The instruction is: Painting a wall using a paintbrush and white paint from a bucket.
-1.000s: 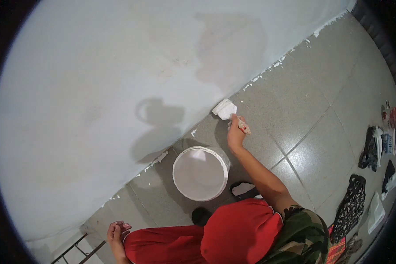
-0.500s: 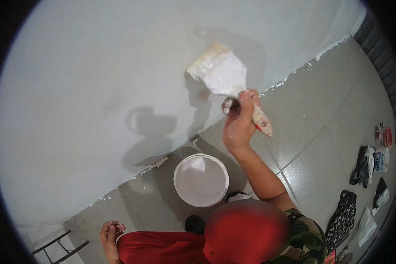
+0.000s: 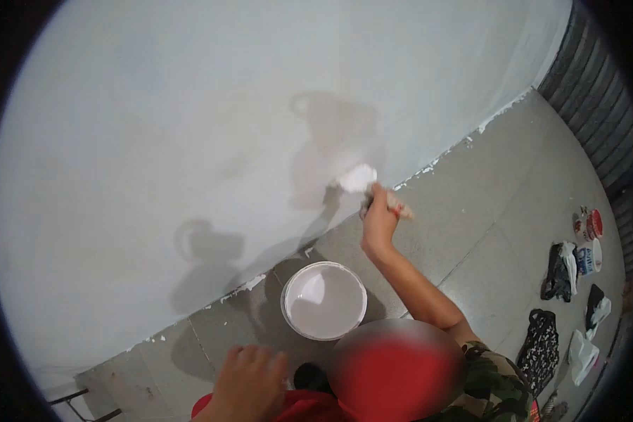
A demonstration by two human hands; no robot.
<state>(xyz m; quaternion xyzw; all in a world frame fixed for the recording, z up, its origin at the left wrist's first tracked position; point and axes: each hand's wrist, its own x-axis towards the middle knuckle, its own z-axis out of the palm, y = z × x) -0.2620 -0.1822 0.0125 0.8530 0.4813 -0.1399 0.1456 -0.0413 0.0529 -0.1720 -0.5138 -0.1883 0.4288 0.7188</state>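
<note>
A wide paintbrush is in my right hand, whose fingers wrap its pale, paint-smeared handle. The white-coated head of the brush is at the lower part of the pale wall, close above the floor edge; it is somewhat blurred, so I cannot tell how firmly it touches. My left hand hovers over my red-clothed leg, its fingers smeared by motion. Between my hands, a round white bucket holds pale paint and stands on the floor near the wall.
Grey floor tiles meet the wall along an edge flecked with white. To the right lie a black plastic bag, a patterned black cloth, a white bag and small tubs. A dark metal frame is at lower left.
My right hand has brought the paintbrush down and toward the wall's lower part. My left hand has risen from beside my leg and moved right, over it. The view has shifted slightly.
</note>
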